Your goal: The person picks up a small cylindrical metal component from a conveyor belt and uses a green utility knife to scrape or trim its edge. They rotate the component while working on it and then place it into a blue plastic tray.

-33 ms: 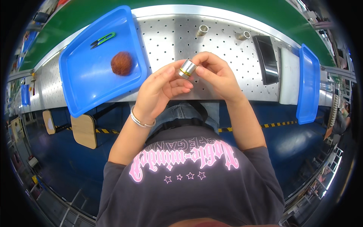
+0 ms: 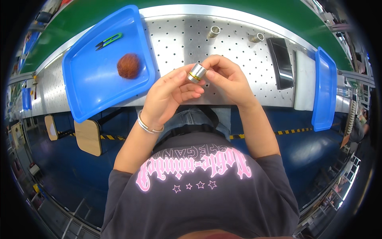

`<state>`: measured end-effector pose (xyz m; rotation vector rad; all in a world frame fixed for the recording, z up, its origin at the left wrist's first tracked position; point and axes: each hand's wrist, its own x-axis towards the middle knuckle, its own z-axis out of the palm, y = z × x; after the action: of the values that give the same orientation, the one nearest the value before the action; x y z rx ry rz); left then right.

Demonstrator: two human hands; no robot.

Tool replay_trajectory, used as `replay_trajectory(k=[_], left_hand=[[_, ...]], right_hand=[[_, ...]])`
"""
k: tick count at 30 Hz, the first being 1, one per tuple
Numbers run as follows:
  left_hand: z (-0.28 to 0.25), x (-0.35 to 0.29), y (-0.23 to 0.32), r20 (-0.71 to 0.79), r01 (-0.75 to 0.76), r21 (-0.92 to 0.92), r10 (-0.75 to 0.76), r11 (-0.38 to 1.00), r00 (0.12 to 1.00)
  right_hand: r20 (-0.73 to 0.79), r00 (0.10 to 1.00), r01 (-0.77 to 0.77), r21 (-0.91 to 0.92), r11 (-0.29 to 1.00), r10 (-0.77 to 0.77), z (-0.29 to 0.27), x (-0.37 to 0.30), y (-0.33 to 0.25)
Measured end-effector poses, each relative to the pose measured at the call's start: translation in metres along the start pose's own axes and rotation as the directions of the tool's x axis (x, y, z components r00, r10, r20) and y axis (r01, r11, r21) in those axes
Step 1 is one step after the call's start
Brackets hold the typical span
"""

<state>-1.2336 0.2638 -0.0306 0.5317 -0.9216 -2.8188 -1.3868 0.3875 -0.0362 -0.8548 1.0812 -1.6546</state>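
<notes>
Between my two hands is a short silvery metal sleeve (image 2: pixel 197 71) with a yellow band round its lower part, held tilted above the near part of the bench. My left hand (image 2: pixel 172 88) grips it from the left by thumb and forefinger, its other fingers curled loosely below. From the right, the thumb and bent fingers of my right hand (image 2: pixel 227 77) close on the sleeve's upper end. A similar metal sleeve (image 2: pixel 214 32) stands farther back on the bench, and another metal sleeve (image 2: pixel 256 38) is to its right.
On the perforated metal bench (image 2: pixel 171 44), a blue tray (image 2: pixel 95 95) at left holds green-handled thread snips (image 2: pixel 108 41) and a brown fibrous ball (image 2: pixel 128 66). At right are a black phone-like slab (image 2: pixel 281 63), a white slab (image 2: pixel 304 81) and another blue tray (image 2: pixel 325 87).
</notes>
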Motion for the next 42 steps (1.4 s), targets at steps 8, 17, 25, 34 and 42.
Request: replay_trajectory(k=[8,17,25,34,42], left_hand=[[0.006,0.000,-0.007,-0.065,-0.042,0.085,0.048,0.995,0.997],[0.010,-0.001,-0.009,-0.050,-0.063,0.034,0.065,0.997,0.997],[0.009,0.000,-0.010,-0.160,-0.143,0.154,0.168,0.978,0.973],[0.008,0.003,-0.009,-0.161,-0.150,0.068,0.159,0.986,0.974],[0.005,0.005,-0.012,-0.183,-0.178,0.107,0.195,0.978,0.964]], right_hand=[[-0.096,0.995,0.033,-0.088,0.996,-0.041,0.000,0.001,0.007],[-0.239,0.961,0.100,-0.159,0.982,-0.137,0.004,0.000,0.006],[-0.310,0.938,0.080,-0.238,0.968,-0.154,0.000,-0.005,0.002],[-0.333,0.913,0.121,-0.329,0.937,-0.234,-0.003,-0.004,0.000],[-0.246,0.904,0.198,-0.486,0.851,-0.350,-0.001,0.000,-0.004]])
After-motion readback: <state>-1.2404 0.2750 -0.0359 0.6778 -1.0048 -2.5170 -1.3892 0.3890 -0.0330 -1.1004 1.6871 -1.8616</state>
